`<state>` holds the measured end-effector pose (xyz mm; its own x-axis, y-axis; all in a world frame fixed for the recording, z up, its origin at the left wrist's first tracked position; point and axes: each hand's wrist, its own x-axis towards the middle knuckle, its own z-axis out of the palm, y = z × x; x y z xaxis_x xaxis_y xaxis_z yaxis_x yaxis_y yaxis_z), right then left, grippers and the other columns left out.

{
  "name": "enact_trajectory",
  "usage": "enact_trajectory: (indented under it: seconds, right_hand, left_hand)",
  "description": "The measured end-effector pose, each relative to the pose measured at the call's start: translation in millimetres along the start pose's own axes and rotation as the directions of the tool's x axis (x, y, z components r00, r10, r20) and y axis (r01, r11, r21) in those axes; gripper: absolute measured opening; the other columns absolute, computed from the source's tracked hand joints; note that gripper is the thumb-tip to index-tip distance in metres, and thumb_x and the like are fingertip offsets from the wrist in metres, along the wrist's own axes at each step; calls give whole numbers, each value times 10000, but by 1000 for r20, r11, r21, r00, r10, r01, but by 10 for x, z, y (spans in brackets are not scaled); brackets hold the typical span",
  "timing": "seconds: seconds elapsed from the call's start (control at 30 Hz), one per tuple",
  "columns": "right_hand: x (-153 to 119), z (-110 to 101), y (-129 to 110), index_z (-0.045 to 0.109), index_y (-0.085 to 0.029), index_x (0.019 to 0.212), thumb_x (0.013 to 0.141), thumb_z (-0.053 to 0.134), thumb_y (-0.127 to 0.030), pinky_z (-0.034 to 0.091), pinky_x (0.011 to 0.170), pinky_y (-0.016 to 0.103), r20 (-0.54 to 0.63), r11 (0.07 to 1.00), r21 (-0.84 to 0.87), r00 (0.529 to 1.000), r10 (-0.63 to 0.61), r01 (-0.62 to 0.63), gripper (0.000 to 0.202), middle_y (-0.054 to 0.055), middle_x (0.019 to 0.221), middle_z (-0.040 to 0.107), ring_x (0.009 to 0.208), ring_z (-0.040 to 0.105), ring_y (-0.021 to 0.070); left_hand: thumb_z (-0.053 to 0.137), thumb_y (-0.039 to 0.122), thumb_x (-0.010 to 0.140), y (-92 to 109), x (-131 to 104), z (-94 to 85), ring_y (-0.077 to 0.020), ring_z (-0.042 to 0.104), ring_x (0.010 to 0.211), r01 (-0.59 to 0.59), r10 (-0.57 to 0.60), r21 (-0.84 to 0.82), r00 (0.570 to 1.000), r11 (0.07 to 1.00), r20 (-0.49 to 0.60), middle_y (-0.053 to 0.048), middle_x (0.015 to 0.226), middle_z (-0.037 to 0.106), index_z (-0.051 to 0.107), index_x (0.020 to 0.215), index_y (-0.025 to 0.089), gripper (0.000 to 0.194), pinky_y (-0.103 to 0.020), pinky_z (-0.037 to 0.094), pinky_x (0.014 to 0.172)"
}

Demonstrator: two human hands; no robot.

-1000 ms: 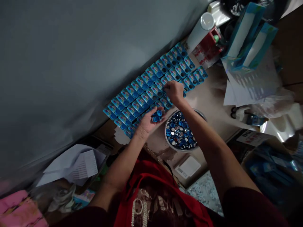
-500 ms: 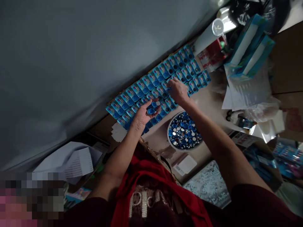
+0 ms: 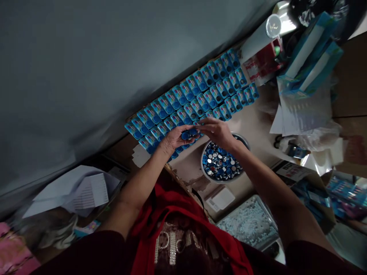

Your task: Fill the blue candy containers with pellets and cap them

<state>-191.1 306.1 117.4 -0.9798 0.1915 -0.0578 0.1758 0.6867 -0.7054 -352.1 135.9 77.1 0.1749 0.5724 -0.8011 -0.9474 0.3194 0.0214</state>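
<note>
My left hand [image 3: 173, 139] is cupped palm up around several small round blue caps [image 3: 185, 135]. My right hand [image 3: 219, 132] reaches over the left fingertips, its fingers pressed together at the caps; whatever it pinches is hidden. Both hands are just above the near edge of several slanting rows of small blue printed packs [image 3: 175, 100]. Some packs show a bright blue round spot and others, towards the right, a dark one. Beneath my right wrist stands a round bowl [image 3: 248, 143] full of blue and silvery caps [image 3: 219, 162].
A grey wall [image 3: 86, 61] rises behind the packs. To the right are a white cylinder [image 3: 259, 36], a red container [image 3: 265, 59], blue boxes [image 3: 318, 65] and papers [image 3: 301, 110]. Nearer me lie a small white lid [image 3: 225, 198] and a tray [image 3: 258, 198] of pale bits.
My right hand has moved back from the middle row of packs to the caps in my left hand. The left hand stays cupped around the caps.
</note>
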Motion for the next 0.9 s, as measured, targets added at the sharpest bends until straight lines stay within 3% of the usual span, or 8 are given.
enact_trajectory:
  seconds: [0.1,0.2,0.37,0.47,0.6,0.7,0.77,0.9]
  right_hand:
    - [251,-27,101,928,-219,1085,985,808,-254,614,851,349,-153,940,102,929,338,-326,160,57,1000,849,899,786,229]
    - [550,44,260,909,-194,982,863,829,-190,587,857,373,-194,832,-65,825,531,-550,144,59,941,833,881,764,249]
    - [889,163,487,829,-223,958,840,839,-209,581,905,429,-113,740,-313,797,593,-596,119,101,1117,815,1043,749,309]
    - [983,144,587,776,-243,1031,812,918,-251,574,906,445,-105,710,-345,777,621,-614,261,85,1089,774,1065,719,324]
    - [918,75,492,781,-240,1135,817,914,-221,560,890,421,-93,786,-325,844,528,-527,346,70,1076,765,1013,696,297]
    - [709,121,226,825,-225,1164,994,765,-238,565,918,400,-142,897,-226,924,355,-380,181,105,1193,753,1031,703,266]
    - [544,216,45,851,-248,1188,1093,655,-284,572,937,385,-153,955,-136,958,241,-262,221,107,1198,733,1048,706,251]
    - [311,435,-117,868,-256,1084,1038,661,-234,576,898,358,-142,982,49,972,189,-184,214,88,1099,723,983,706,224]
  left_hand:
    - [662,131,1053,48,-42,33,-176,799,715,-66,68,41,997,997,-38,-114,906,844,821,1068,97,163,-242,625,643]
    - [689,169,1071,109,-95,59,-156,803,764,-146,148,27,988,989,-50,-104,932,846,835,1077,96,163,-232,648,721]
    - [701,243,1081,185,-103,22,-263,871,1078,-220,220,-33,975,975,-20,-150,1182,883,853,1163,116,214,-360,708,975]
    - [682,257,1095,213,-86,4,-288,869,1172,-223,223,-63,975,973,-5,-162,1243,881,849,1196,115,241,-395,704,1045]
    - [614,217,1125,232,-134,25,-264,883,1115,-222,220,-72,975,972,-35,-157,1210,891,841,1173,102,259,-386,713,1049]
    - [620,237,1137,233,-159,37,-271,887,1096,-225,222,-82,974,971,-39,-159,1175,894,845,1179,98,267,-422,715,1077]
    - [647,243,1131,222,-135,44,-274,887,1082,-232,225,-107,972,967,-72,-147,1127,896,846,1194,108,248,-462,712,1101]
    - [630,216,1147,170,-63,80,-234,878,1041,-223,210,-107,971,969,-116,-115,1093,896,843,1157,113,237,-456,706,1128]
